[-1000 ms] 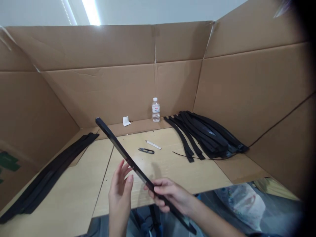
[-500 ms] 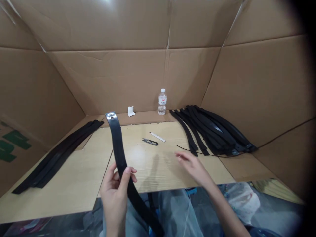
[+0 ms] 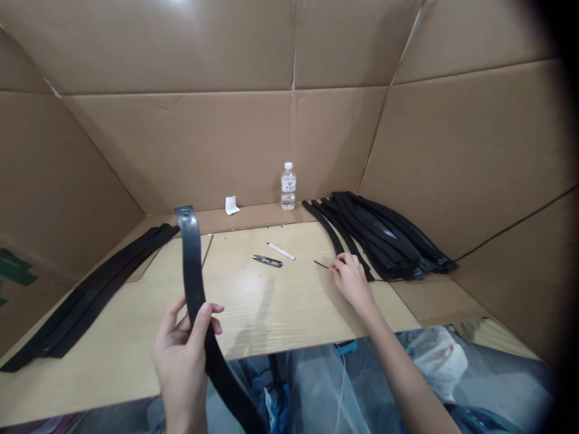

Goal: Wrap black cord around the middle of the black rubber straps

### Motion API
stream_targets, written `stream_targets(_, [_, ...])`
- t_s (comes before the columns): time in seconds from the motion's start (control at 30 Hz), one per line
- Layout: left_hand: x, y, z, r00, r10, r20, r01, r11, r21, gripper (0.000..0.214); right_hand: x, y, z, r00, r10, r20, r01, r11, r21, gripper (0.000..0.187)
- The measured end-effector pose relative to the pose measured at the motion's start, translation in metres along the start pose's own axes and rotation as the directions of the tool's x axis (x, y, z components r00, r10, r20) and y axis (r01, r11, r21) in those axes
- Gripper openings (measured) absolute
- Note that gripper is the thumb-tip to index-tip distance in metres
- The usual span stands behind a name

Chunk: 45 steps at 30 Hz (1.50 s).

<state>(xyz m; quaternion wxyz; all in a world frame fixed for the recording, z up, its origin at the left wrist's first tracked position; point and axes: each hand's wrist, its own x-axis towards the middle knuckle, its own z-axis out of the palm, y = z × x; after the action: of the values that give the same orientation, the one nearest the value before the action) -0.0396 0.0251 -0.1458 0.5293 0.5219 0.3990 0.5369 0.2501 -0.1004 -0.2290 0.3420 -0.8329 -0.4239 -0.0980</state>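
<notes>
My left hand [image 3: 183, 355] grips a long, curved black strip [image 3: 193, 271] with its thumb across the front. The strip stands up at an angle; its glossy upper end has a small hole, and its lower end hangs past the table's front edge. At the right, my right hand [image 3: 353, 286] rests low over the table, fingers bent together on a thin black cord [image 3: 321, 264]. The cord's loose tip sticks out left of the fingertips. Right by those fingers lie separate narrow black strips [image 3: 329, 232], their near ends partly hidden by the hand.
A heap of black strips [image 3: 384, 238] lies at the right, and more strips [image 3: 94, 286] lie at the left. Thread snips [image 3: 268, 261] and a white pen [image 3: 281, 251] are mid-table. Behind stand a water bottle [image 3: 288, 187] and a white paper scrap [image 3: 231, 205]. Cardboard walls [image 3: 181, 144] surround the table.
My right hand has moved forward onto the cord and its fingers have closed. My left hand still holds the black strip, now farther left in view. The whole view has shifted slightly.
</notes>
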Motion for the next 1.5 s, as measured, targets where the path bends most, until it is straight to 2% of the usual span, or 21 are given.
stream_targets(0.1, [0.016, 0.009, 0.017, 0.994, 0.048, 0.098, -0.047, 0.999, -0.012, 0.054, 0.029, -0.023, -0.003, 0.998, -0.060, 0.024, 0.055, 0.983, 0.177, 0.019])
stream_targets(0.2, [0.046, 0.023, 0.041, 0.966, 0.102, 0.239, -0.080, 0.992, -0.100, 0.058, 0.061, -0.050, -0.003, 0.994, -0.105, 0.021, 0.089, 0.920, 0.382, 0.022])
stream_targets(0.27, [0.073, 0.032, 0.058, 0.923, 0.082, 0.377, 0.003, 0.976, -0.219, 0.059, 0.083, -0.070, -0.003, 0.992, -0.127, -0.019, 0.119, 0.856, 0.503, 0.025])
stream_targets(0.37, [0.113, 0.048, 0.084, 0.818, 0.032, 0.574, 0.223, 0.902, -0.369, 0.039, 0.114, -0.100, -0.007, 0.981, -0.168, -0.101, 0.194, 0.751, 0.631, 0.028])
stream_targets(0.43, [0.133, 0.057, 0.101, 0.760, 0.040, 0.649, 0.324, 0.842, -0.431, 0.036, 0.134, -0.120, -0.013, 0.968, -0.199, -0.155, 0.250, 0.689, 0.681, 0.027])
stream_targets(0.47, [0.140, 0.061, 0.108, 0.749, 0.054, 0.661, 0.326, 0.838, -0.437, 0.036, 0.143, -0.129, -0.016, 0.961, -0.206, -0.185, 0.276, 0.665, 0.694, 0.027])
stream_targets(0.53, [0.150, 0.065, 0.122, 0.756, 0.122, 0.643, 0.237, 0.865, -0.443, 0.033, 0.158, -0.146, -0.020, 0.947, -0.200, -0.253, 0.322, 0.634, 0.703, 0.026])
stream_targets(0.67, [0.160, 0.061, 0.141, 0.802, 0.273, 0.532, -0.069, 0.926, -0.372, 0.043, 0.174, -0.165, -0.018, 0.915, -0.152, -0.375, 0.385, 0.615, 0.689, 0.024])
stream_targets(0.8, [0.168, 0.054, 0.144, 0.840, 0.303, 0.451, -0.267, 0.953, -0.142, 0.047, 0.177, -0.165, -0.014, 0.905, -0.116, -0.410, 0.381, 0.650, 0.658, 0.021])
stream_targets(0.87, [0.169, 0.054, 0.140, 0.850, 0.333, 0.409, -0.362, 0.932, -0.007, 0.044, 0.177, -0.161, -0.015, 0.906, -0.112, -0.408, 0.372, 0.670, 0.643, 0.020])
stream_targets(1.0, [0.164, 0.058, 0.131, 0.798, 0.510, 0.321, -0.589, 0.773, 0.236, 0.033, 0.175, -0.157, -0.023, 0.910, -0.119, -0.397, 0.366, 0.680, 0.635, 0.020])
stream_targets(1.07, [0.156, 0.062, 0.126, 0.733, 0.608, 0.305, -0.679, 0.627, 0.382, 0.030, 0.172, -0.158, -0.028, 0.908, -0.147, -0.391, 0.379, 0.683, 0.624, 0.019])
stream_targets(1.13, [0.147, 0.068, 0.122, 0.682, 0.653, 0.329, -0.710, 0.487, 0.508, 0.030, 0.166, -0.161, -0.034, 0.906, -0.180, -0.382, 0.394, 0.685, 0.613, 0.017])
stream_targets(1.2, [0.137, 0.073, 0.119, 0.630, 0.718, 0.296, -0.715, 0.388, 0.581, 0.030, 0.160, -0.166, -0.040, 0.903, -0.207, -0.376, 0.409, 0.680, 0.609, 0.015])
stream_targets(1.3, [0.128, 0.079, 0.112, 0.541, 0.800, 0.259, -0.742, 0.310, 0.594, 0.029, 0.152, -0.171, -0.048, 0.901, -0.239, -0.362, 0.422, 0.673, 0.607, 0.013])
stream_targets(1.33, [0.126, 0.080, 0.110, 0.538, 0.799, 0.268, -0.759, 0.321, 0.566, 0.029, 0.150, -0.173, -0.049, 0.901, -0.249, -0.356, 0.425, 0.671, 0.607, 0.012])
stream_targets(1.37, [0.125, 0.082, 0.107, 0.556, 0.780, 0.286, -0.775, 0.363, 0.517, 0.029, 0.148, -0.174, -0.051, 0.899, -0.258, -0.353, 0.430, 0.670, 0.605, 0.011])
stream_targets(1.43, [0.125, 0.084, 0.103, 0.645, 0.684, 0.342, -0.761, 0.533, 0.370, 0.028, 0.145, -0.176, -0.052, 0.894, -0.275, -0.355, 0.443, 0.664, 0.602, 0.010])
stream_targets(1.5, [0.126, 0.087, 0.101, 0.743, 0.531, 0.407, -0.642, 0.737, 0.210, 0.030, 0.142, -0.178, -0.053, 0.886, -0.286, -0.364, 0.458, 0.656, 0.600, 0.009])
